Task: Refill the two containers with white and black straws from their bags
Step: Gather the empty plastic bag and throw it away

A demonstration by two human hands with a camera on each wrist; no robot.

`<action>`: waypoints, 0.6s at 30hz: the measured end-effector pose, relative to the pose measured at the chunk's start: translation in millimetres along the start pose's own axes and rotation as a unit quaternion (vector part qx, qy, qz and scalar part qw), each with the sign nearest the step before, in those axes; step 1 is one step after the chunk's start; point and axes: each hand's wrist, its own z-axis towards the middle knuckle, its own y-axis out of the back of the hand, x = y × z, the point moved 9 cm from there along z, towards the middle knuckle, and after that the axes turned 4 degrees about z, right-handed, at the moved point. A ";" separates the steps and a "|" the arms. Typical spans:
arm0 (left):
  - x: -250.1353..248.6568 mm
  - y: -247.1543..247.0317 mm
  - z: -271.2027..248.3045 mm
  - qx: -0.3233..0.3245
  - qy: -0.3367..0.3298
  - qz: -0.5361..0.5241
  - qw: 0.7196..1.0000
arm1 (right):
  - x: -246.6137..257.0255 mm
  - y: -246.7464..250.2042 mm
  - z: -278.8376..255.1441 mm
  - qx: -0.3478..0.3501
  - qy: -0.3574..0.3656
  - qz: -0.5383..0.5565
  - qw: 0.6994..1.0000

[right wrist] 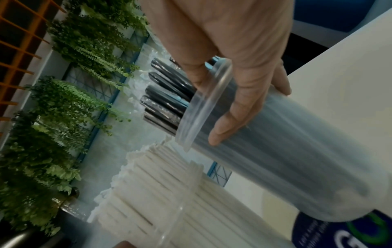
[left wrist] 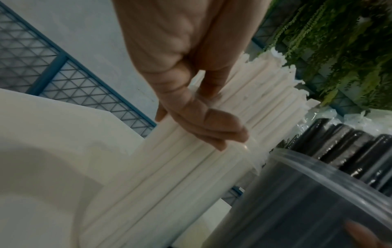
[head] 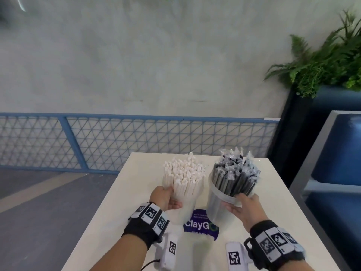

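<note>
Two clear containers stand side by side on the white table [head: 273, 192]. The left container [head: 187, 210] is packed with white straws [head: 185, 173] [left wrist: 169, 167] [right wrist: 159, 184]. My left hand [head: 166, 196] [left wrist: 201, 127] grips it from the left at rim height, fingers curled round the bundle. The right container [head: 216, 204] [left wrist: 307, 193] [right wrist: 297, 159] holds black straws [head: 236, 173] [left wrist: 350, 142] [right wrist: 165, 94] in clear wrappers. My right hand [head: 242, 204] [right wrist: 233, 83] pinches its rim, one digit over the lip and the other fingers on the outer wall. No bags are in view.
A purple ClayGo sticker [head: 201, 223] lies on the table between the containers. A blue mesh railing [head: 117, 137] runs behind the table's far edge. A blue seat [head: 341, 153] and a fern planter [head: 322, 65] stand close on the right.
</note>
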 end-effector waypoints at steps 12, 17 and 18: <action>-34.9 -22.6 74.6 -0.046 -0.002 -0.100 0.994 | 21.2 -42.5 81.0 -0.038 -0.001 -0.015 0.999; -28.7 -26.2 78.8 -0.032 -0.020 -0.093 0.995 | 8.8 -41.1 85.4 -0.039 -0.014 -0.019 0.999; -28.7 -26.4 79.4 -0.029 -0.028 -0.083 0.996 | 8.1 -40.8 86.7 -0.034 -0.011 -0.016 0.999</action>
